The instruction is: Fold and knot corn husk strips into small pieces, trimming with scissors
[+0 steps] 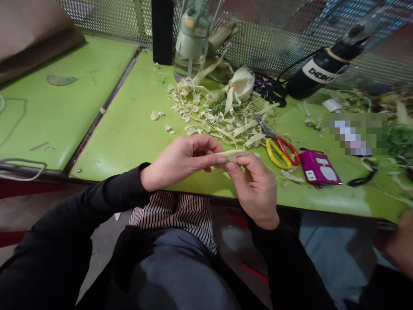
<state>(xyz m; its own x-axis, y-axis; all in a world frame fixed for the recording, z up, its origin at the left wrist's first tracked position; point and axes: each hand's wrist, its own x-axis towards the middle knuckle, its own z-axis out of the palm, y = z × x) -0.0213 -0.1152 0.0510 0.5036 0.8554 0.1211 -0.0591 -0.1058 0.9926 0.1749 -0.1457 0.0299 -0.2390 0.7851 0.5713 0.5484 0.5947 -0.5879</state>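
Note:
My left hand (183,160) and my right hand (256,187) meet over the near edge of the green table (129,133). Both pinch a pale strip of corn husk (229,155) between thumb and fingers, one at each end. Just beyond my hands lies a heap of cut husk strips and scraps (219,116). Red-and-yellow scissors (279,148) lie to the right of it, untouched.
A magenta gadget (318,168) lies right of the scissors. At the back stand a green water bottle (192,41), a black speaker (162,30) and a black bottle (325,66) against a mesh screen. Another person's hand (400,245) shows at the right edge.

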